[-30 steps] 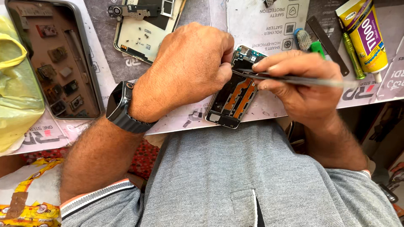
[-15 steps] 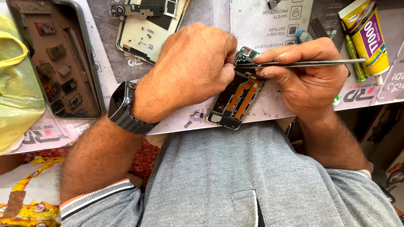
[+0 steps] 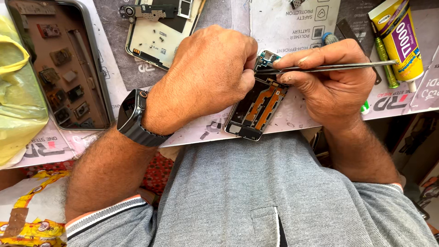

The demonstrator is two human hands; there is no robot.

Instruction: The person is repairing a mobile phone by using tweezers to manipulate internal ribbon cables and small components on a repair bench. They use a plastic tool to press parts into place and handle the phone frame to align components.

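Cluttered tabletop [image 3: 206, 132] carries an opened phone [image 3: 258, 107] between the hands, its back already off and innards bare, the left hand [image 3: 206, 82] clamping it while the right hand [image 3: 331, 75] pinches tweezers [image 3: 329, 68] at its top end, work seemingly unfinished.

Bright even daylight, sharp focus, soft shadows

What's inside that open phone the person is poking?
Inside the open phone, orange ribbon strips run over dark parts, with a greenish board by the tweezers. The left hand hides its upper-left part.
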